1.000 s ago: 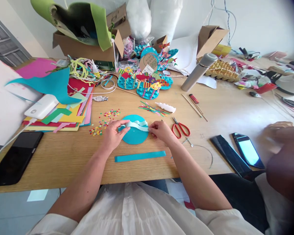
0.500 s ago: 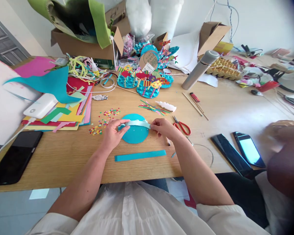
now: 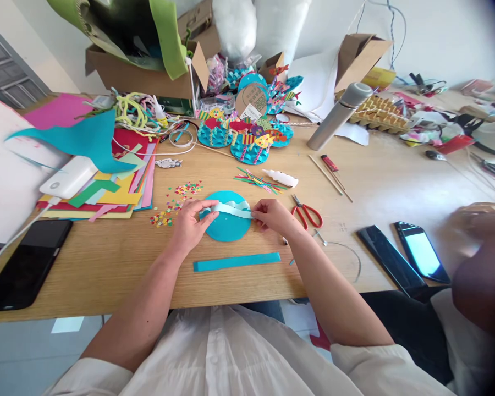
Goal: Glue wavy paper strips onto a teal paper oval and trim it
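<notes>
Over a round blue disc [image 3: 226, 230] I hold a pale blue paper strip [image 3: 233, 210] by its two ends. My left hand [image 3: 193, 223] pinches the left end between thumb and fingers. The right end is gripped by the fingertips of my right hand [image 3: 270, 214]. Behind the strip, a wavy blue piece [image 3: 241, 205] shows along the upper part of the disc. A flat blue strip [image 3: 237, 262] lies on the table in front of the disc. Small colored paper dots [image 3: 161, 219] lie beside my left hand.
Behind the disc are thin paper strips [image 3: 262, 181] and a white glue bottle [image 3: 282, 178]. Red-handled pliers [image 3: 307, 213] lie right of my right hand. A silver flask [image 3: 340, 115] stands farther back. Phones [image 3: 27, 264] lie at both sides, and another person [image 3: 478, 275] sits at the right.
The strip's right part has dipped lower and toward me, uncovering more of the wavy piece behind it. Both hands keep their pinch, almost in place.
</notes>
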A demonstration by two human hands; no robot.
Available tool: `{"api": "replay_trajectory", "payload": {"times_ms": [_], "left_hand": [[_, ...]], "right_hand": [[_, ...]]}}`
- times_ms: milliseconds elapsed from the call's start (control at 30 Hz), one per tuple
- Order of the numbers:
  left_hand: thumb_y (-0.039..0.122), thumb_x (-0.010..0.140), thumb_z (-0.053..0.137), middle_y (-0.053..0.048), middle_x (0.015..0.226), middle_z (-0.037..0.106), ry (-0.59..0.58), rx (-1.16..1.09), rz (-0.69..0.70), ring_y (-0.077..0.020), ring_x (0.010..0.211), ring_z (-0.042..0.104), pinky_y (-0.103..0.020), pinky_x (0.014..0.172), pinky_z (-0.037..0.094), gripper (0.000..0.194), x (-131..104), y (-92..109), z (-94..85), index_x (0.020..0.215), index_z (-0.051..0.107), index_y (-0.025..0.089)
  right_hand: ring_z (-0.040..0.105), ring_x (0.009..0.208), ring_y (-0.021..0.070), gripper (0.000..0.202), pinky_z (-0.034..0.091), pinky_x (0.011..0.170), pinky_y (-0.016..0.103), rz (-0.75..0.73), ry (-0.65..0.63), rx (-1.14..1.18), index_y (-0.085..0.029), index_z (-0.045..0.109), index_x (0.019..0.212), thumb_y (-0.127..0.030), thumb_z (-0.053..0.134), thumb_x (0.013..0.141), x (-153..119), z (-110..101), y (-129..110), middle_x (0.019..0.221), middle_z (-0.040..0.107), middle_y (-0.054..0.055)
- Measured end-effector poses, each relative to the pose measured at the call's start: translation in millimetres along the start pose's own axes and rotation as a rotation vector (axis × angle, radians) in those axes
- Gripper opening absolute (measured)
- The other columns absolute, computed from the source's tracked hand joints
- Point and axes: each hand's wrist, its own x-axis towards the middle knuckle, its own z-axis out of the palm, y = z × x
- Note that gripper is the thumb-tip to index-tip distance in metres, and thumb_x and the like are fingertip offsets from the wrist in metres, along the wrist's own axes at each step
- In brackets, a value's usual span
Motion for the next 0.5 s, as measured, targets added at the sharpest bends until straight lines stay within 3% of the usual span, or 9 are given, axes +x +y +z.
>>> {"api": "replay_trajectory", "payload": {"times_ms": [233,500], "left_hand": [[0.031,0.082,0.070,-0.003,0.093,0.073,0.002,0.012,0.002,-0.0183,0.084,0.062,-0.036,0.086,0.049,0.019,0.4,1.1,-0.3,0.101,0.073,0.025],[0.034,0.083,0.068,-0.004,0.093,0.072,-0.016,0.014,-0.013,-0.0179,0.084,0.060,-0.035,0.084,0.049,0.021,-0.1,1.8,-0.4,0.101,0.073,0.024]], "right_hand": [[0.056,0.043,0.0110,0.014,0.044,0.037,0.020,-0.054,0.031,-0.146,-0.019,0.056,0.069,-0.009,0.060,0.077,2.1,3.1,4.4,0.055,0.055,-0.002],[0.058,0.038,0.0116,0.010,0.044,0.043,0.022,-0.063,0.068,-0.328,-0.018,0.055,0.072,-0.011,0.056,0.079,-3.8,6.0,-5.5,0.059,0.060,-0.003]]}}
